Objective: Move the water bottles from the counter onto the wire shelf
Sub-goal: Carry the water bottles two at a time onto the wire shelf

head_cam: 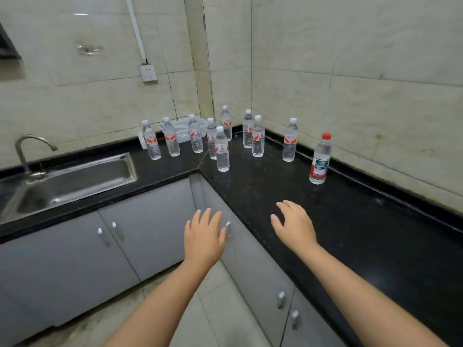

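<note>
So both hands are hanging out in front of the black L-shaped worktop right now, empty. The left hand is floating over the grey cabinet doors with its grip spread apart, fingers flat, holding nothing. The right hand is hovering just above the worktop edge, grip also apart, fingers loosely curled. The water bottles are all standing upright back in the corner, ten of them I think, mostly white caps, well apart from both hands. One red-capped bottle is sitting off to the right near the wall. The steel sink and tap are sitting off to the left.
</note>
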Action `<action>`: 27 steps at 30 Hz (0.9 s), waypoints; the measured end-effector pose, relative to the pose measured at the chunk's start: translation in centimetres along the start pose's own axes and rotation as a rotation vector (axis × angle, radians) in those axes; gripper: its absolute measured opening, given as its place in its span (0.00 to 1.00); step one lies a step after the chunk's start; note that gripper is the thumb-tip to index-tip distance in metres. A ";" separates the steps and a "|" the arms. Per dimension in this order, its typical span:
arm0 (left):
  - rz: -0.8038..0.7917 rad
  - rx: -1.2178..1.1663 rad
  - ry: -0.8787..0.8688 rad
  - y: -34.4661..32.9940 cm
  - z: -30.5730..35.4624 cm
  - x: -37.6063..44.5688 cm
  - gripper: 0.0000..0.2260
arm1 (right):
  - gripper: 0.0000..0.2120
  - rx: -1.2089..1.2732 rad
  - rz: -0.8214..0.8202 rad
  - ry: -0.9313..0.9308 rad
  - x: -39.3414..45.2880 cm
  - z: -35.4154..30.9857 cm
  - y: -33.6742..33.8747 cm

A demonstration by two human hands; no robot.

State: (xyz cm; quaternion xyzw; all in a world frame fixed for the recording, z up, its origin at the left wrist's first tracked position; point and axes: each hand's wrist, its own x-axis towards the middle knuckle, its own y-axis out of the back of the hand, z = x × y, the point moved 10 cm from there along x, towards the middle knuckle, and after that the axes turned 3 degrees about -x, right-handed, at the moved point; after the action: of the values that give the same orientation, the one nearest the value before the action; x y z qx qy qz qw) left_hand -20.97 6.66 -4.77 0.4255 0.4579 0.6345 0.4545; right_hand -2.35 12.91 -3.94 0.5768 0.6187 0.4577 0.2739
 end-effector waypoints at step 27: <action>-0.147 -0.492 -0.026 -10.8 -6.7 49.2 0.38 | 0.20 -0.035 0.017 -0.320 38.4 1.8 -15.5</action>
State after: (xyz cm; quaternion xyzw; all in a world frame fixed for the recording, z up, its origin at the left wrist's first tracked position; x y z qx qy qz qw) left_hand -36.44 54.75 -10.64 0.2758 0.3136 0.6867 0.5949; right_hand -15.07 51.74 -11.12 0.6427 0.5541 0.3730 0.3751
